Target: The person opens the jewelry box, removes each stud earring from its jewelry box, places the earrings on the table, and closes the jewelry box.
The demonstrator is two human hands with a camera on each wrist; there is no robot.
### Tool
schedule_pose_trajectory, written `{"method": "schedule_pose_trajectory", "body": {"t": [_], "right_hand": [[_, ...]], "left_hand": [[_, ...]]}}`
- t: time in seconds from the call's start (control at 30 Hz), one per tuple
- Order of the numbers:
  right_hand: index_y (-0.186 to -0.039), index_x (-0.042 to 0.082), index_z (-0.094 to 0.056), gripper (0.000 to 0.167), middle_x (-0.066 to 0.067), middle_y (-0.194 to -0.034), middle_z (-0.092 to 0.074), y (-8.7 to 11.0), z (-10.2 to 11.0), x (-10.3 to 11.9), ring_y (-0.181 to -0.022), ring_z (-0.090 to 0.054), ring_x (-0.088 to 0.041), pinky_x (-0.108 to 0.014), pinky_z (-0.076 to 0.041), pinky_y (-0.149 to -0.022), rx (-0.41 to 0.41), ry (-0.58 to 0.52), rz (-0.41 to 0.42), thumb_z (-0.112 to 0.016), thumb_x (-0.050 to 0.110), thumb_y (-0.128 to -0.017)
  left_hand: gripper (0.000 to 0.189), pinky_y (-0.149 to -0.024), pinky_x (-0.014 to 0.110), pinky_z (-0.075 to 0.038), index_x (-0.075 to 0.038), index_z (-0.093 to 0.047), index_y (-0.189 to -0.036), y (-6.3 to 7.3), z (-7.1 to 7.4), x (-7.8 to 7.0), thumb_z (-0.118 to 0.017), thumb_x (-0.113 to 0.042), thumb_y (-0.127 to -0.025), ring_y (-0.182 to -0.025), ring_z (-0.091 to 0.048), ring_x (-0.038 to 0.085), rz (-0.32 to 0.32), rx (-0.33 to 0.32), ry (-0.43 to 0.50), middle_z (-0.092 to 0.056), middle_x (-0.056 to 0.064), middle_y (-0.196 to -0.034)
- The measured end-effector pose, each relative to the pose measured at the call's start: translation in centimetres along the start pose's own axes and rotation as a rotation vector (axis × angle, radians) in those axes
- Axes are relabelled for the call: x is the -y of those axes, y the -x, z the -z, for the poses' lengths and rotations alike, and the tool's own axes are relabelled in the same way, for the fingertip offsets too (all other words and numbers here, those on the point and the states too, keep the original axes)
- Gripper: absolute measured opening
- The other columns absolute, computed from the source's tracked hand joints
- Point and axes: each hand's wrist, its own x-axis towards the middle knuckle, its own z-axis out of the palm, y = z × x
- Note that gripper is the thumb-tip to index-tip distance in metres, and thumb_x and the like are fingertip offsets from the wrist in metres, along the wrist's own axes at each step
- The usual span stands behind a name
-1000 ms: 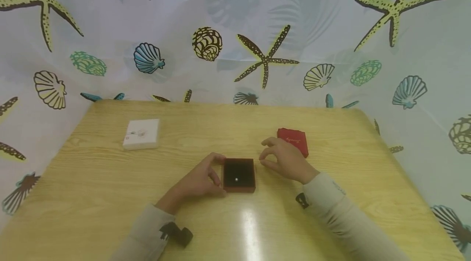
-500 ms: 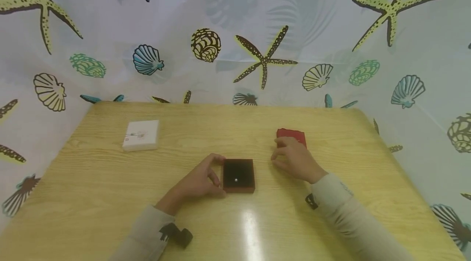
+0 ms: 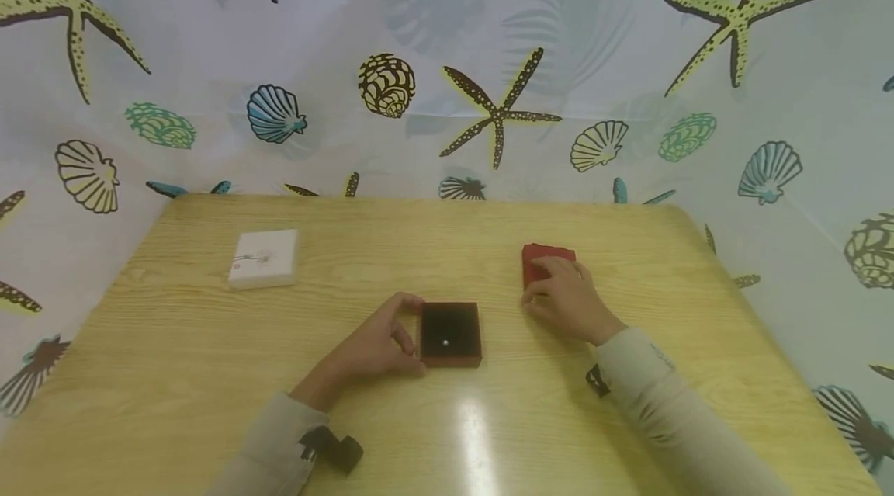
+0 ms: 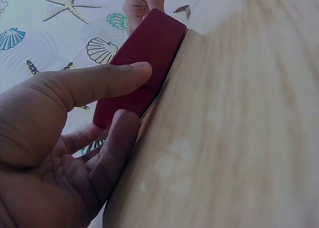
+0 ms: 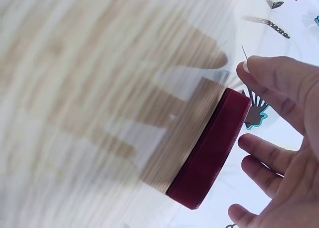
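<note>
An uncovered jewelry box (image 3: 450, 361), dark red with a black lining, lies on the table. One small pearl (image 3: 445, 342) shows on the lining. My left hand (image 3: 370, 341) grips the box from its left side, the thumb (image 4: 109, 81) along the near wall and fingers around the far corner. My right hand (image 3: 573, 298) is raised beside the red jewelry box lid (image 3: 538, 255), partly covering it from above. Its thumb and index finger pinch a pearl stud earring (image 5: 245, 67) with a thin pin sticking out; the other fingers are spread near the lid.
A white square box (image 3: 264, 257) with a flower print stands at the back left of the wooden table (image 3: 391, 248). Behind the table hangs a curtain (image 3: 314, 30) printed with shells and starfish. Both wrists wear dark straps.
My right hand has moved right, away from the jewelry box and over toward the red lid. The left hand keeps its grip, and the box has stayed in place.
</note>
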Motion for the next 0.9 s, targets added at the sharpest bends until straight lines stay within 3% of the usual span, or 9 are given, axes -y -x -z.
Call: {"method": "schedule_pose_trajectory", "body": {"t": [0.2,0.57,0.9], "right_hand": [[-0.084,0.018,-0.076,0.005,-0.023,-0.142,-0.054,-0.05,-0.06,-0.35,-0.137,-0.043,-0.045,-0.074,-0.026,-0.109,-0.004,0.003,0.007,-0.073,0.016,-0.088],[-0.089,0.019,-0.081,0.005,-0.019,-0.141,-0.057,0.18,0.22,-0.17,-0.137,-0.044,-0.039,-0.078,-0.003,-0.112,-0.022,-0.003,-0.044,-0.079,0.019,-0.085],[-0.089,0.022,-0.081,0.006,-0.018,-0.140,-0.059,0.03,0.04,-0.46,-0.135,-0.046,-0.038,-0.079,0.000,-0.111,-0.024,0.023,-0.060,-0.080,0.020,-0.083]], "left_hand": [[0.089,-0.073,0.032,-0.051,-0.013,-0.038,-0.143,0.12,0.05,-0.23,-0.089,-0.012,-0.070,-0.079,-0.063,0.018,0.001,0.005,0.000,-0.065,0.010,-0.084],[0.090,-0.072,0.031,-0.051,-0.013,-0.038,-0.144,0.23,-0.04,-0.52,-0.089,-0.011,-0.070,-0.078,-0.063,0.017,0.018,0.006,-0.007,-0.065,0.008,-0.082],[0.090,-0.073,0.032,-0.051,-0.014,-0.038,-0.143,0.07,0.02,-0.32,-0.089,-0.011,-0.069,-0.078,-0.063,0.018,0.022,0.004,0.004,-0.065,0.009,-0.083]]}}
